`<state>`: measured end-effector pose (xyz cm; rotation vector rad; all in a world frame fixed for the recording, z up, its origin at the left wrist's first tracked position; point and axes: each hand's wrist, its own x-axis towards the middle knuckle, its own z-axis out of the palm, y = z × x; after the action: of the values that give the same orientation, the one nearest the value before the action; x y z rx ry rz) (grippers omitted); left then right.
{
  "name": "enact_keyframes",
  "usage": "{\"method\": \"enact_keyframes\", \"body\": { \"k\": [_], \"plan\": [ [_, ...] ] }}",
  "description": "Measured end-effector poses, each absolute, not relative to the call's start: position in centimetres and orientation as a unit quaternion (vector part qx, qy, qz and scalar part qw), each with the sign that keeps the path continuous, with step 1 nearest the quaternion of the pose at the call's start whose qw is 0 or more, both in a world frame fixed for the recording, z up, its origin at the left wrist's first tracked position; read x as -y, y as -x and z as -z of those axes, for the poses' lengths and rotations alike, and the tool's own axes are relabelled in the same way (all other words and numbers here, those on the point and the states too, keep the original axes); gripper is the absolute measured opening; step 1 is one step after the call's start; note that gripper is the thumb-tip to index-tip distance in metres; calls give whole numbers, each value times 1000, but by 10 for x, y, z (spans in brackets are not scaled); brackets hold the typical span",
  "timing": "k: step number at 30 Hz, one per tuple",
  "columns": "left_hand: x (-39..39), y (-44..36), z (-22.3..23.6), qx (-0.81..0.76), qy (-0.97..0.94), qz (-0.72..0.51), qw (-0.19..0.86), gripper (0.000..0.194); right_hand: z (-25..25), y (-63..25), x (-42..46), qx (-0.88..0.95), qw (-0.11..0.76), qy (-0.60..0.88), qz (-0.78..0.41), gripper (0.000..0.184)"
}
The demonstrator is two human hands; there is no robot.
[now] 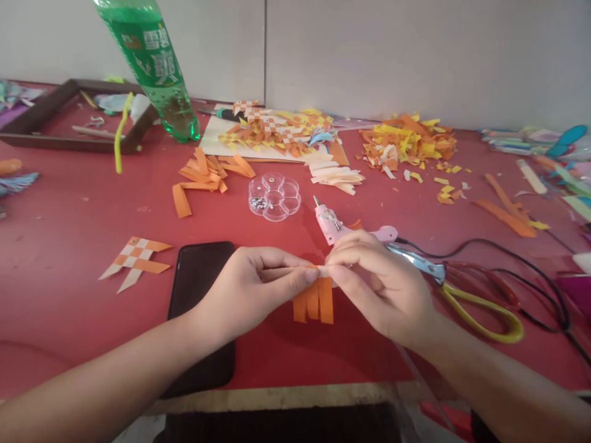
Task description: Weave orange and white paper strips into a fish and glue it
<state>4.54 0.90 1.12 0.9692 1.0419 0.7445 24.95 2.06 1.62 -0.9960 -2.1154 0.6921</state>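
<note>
From afar, I have the left hand (253, 286) and right hand (381, 283), fingers closed, pinching orange paper strips (313, 303) by their pale upper edge above the counter (69, 326), presumably to keep them aligned; the glue gun (329, 227) lies just beyond, likely for easy reach

Behind the back edge of the red bench (92, 212), a plain pale wall (392, 55) with one dark line (265, 52) down it. At the back left corner, a brown frame (69, 142), lying flat, with little scraps (95, 131) inside. Over its front side, a bendy yellow stick (119, 138). Just beside the frame, near the back edge, a big green bottle (159, 71), top out of sight. Close to the front edge, left of the middle, a flat black phone (198, 271). By the back right corner, a shiny blue thing (567, 140), too blurry to name.
</note>
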Motion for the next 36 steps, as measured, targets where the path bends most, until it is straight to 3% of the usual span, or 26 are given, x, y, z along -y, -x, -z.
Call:
{"method": "enact_keyframes", "body": {
  "k": [8,13,19,23,26,32,36],
  "plan": [
    [-9,-46,-11,-498,-448,-310,675,27,-8,-251,-25,855,310,386,-158,17],
    [-9,-43,-11,-504,-433,-308,681,31,-10,-260,-30,828,347,425,-117,15],
    [-11,-45,-10,-484,-399,-328,707,27,-11,-264,-28,798,359,474,-99,26],
    [-11,-43,-8,-488,-389,-333,706,31,-1,-270,-36,711,440,544,-66,7],
    [-11,-43,-7,-499,-414,-322,690,32,-1,-271,-38,716,464,513,-94,29],
    [-11,-44,-8,-487,-457,-320,671,25,-19,-257,-27,841,382,346,-164,16],
    [-10,-45,-8,-486,-462,-303,677,23,-19,-250,-27,851,358,325,-205,13]
  ]
}}
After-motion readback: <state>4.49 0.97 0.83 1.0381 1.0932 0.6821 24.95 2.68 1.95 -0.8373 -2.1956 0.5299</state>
